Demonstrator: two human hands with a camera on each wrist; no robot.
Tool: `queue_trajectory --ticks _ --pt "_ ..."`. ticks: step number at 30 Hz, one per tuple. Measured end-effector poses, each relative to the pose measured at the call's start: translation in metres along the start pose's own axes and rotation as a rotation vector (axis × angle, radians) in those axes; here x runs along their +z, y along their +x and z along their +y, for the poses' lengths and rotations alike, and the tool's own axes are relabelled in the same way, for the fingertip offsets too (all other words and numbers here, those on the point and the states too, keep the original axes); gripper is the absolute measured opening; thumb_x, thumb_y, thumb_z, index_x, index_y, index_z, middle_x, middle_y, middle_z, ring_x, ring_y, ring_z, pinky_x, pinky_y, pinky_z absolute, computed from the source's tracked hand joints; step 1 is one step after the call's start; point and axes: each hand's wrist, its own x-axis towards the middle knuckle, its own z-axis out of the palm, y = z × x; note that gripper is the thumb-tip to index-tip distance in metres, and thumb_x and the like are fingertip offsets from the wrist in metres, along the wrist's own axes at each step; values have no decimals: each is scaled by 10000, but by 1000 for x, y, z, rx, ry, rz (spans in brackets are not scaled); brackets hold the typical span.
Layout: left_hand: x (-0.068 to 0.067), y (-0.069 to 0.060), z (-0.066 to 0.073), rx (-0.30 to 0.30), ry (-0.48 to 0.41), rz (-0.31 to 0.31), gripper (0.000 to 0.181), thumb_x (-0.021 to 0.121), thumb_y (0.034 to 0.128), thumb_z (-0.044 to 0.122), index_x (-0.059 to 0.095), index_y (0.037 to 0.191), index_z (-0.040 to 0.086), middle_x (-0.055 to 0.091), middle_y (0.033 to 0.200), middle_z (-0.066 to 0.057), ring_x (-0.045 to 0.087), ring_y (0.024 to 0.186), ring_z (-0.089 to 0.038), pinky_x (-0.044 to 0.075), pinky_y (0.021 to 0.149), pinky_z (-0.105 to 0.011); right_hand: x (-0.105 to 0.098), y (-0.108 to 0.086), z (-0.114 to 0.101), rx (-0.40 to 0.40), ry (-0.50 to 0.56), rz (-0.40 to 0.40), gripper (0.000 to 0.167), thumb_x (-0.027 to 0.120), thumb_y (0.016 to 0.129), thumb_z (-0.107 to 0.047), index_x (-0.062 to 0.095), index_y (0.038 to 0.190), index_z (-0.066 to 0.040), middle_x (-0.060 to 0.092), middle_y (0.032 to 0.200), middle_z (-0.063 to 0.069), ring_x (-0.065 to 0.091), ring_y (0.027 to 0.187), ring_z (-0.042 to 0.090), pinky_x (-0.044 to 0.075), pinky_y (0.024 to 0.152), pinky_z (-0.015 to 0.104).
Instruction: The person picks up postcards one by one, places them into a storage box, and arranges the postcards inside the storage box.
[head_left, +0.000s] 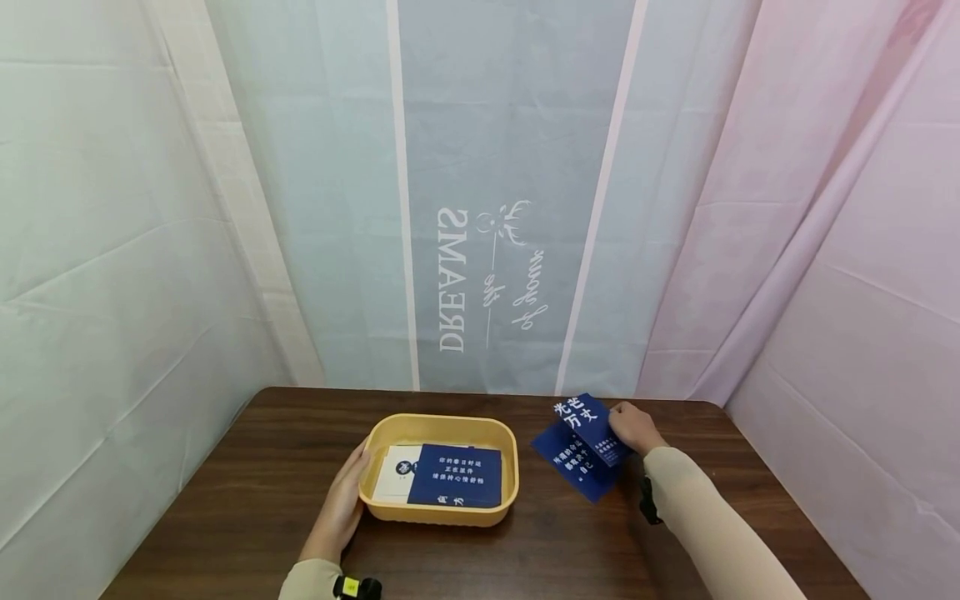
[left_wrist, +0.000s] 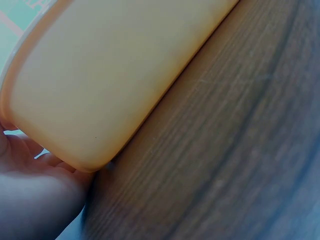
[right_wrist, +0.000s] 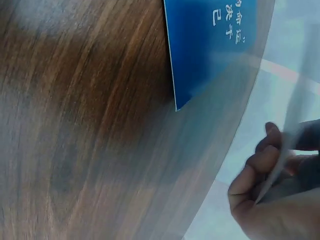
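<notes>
A yellow plastic basket sits on the table, holding a dark blue card over a white card. My left hand rests along the basket's left outer wall, fingers touching it near the rim. In the left wrist view, that hand lies against the basket's end wall. My right hand pinches a blue card with white lettering, raised and tilted. Beneath it another blue card lies on the table. In the right wrist view, my right hand grips the raised card, seen nearly edge-on and blurred.
The dark wooden table has rounded back corners. Behind it hangs a pale curtain with mirrored white lettering, and light fabric closes off both sides.
</notes>
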Motion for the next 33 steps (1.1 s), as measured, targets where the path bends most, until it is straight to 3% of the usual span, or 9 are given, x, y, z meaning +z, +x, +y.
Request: queue_trajectory --ticks 6,16,23,33 --pt "-2 1 1 -2 -5 -1 585 306 1116 300 139 1599 16 99 1653 -198 91 1505 -341 102 1203 -506 5 2 -9 -50 19 68 480 343 1018 -252 564 1238 114 626 1060 245 588 876 318 517 748 445" --pt "-1 -2 3 -9 29 8 588 305 1117 312 124 1608 42 80 1656 -193 69 1508 -349 103 1202 -513 22 -2 -56 -177 106 75 368 397 1051 -251 652 1124 3 649 998 158 595 794 255 506 674 369" --pt "-1 -2 3 -7 35 11 590 310 1116 314 129 1607 41 92 1653 -200 84 1506 -355 106 1200 -522 33 -7 -89 -255 130 49 342 408 1044 -210 658 1194 -32 653 1142 144 600 863 225 521 775 404" --pt "1 0 3 -4 16 7 581 312 1117 297 142 1602 26 106 1650 -202 93 1503 -348 111 1202 -511 51 -11 -119 -317 88 -1 303 452 1037 -198 671 1185 -51 655 1178 118 604 917 227 513 829 452"
